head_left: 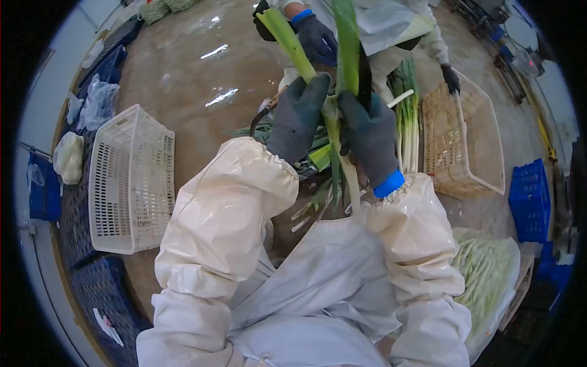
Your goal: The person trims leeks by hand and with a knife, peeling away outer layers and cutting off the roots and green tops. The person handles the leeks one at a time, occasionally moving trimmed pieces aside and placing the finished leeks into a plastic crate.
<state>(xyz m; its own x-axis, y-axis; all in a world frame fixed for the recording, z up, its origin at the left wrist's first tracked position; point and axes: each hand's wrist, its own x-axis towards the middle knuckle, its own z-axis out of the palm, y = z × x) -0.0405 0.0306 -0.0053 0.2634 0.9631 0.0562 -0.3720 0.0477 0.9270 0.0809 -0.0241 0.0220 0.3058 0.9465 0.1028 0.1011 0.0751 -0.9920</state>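
Both my hands wear grey-green gloves and are raised at the centre. My left hand (298, 116) is closed round a green leek leaf that slants up and left. Beside it, my right hand (369, 131) grips the leek (348, 177), whose pale end hangs towards my apron and whose broad leaves point up. A curved dark blade (260, 119) shows left of my left hand; what holds it is hidden. Below my hands lie cut leaves and trimmings (320, 157). More leeks (408, 122) lie in a bundle to the right.
A co-worker's gloved hand (317, 40) is just beyond mine; another (450, 79) touches a beige crate (443, 140). A white crate (131, 177) stands left, a blue crate (529, 199) right. A clear bag of pale vegetables (486, 275) is at lower right.
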